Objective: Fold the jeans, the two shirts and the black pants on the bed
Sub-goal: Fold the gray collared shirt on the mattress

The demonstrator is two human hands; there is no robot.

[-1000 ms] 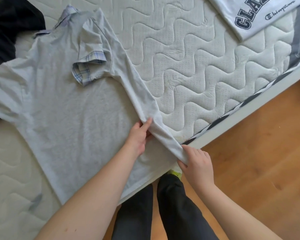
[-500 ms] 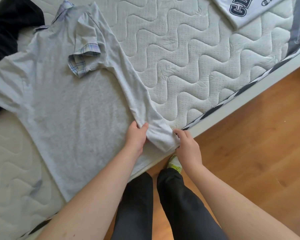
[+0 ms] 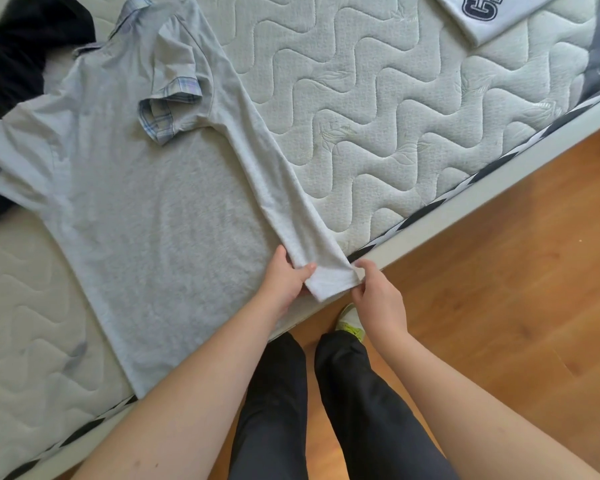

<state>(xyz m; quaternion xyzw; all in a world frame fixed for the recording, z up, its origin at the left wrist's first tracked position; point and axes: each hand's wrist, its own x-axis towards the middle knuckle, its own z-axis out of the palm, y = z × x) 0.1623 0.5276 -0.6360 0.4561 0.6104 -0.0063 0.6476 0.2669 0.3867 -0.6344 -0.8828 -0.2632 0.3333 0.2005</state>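
A bare quilted mattress (image 3: 378, 109) with a wavy stitched pattern fills most of the view, its striped edge running along a white bed frame above a wooden floor (image 3: 499, 271).

The left hand (image 3: 286, 280) lies at the near edge of the mattress with its thumb curled over the folded-in side strip of the grey shirt (image 3: 146, 220), pinching that strip near the hem; the other fingers are tucked under the cloth and cannot be seen. Just to its right, touching the same strip's outer corner, the right hand (image 3: 378, 299) pinches the hem between thumb and bent fingers, right at the bed's edge.

From the two hands the folded strip runs up and away toward the shirt's shoulder, where a short sleeve with a plaid cuff (image 3: 168, 114) lies turned in over the chest. The rest of the shirt spreads flat to the left of the left hand, its collar at the far end. Beyond the collar, well away from both hands at the far left, a heap of black pants (image 3: 18, 53) lies partly under the shirt. Far off to the upper right of the right hand, a folded white shirt (image 3: 492, 15) with dark block lettering sits on the mattress. Below the hands, the person's dark trouser legs (image 3: 354, 410) and a white and yellow-green shoe (image 3: 350, 322) stand on the floor.
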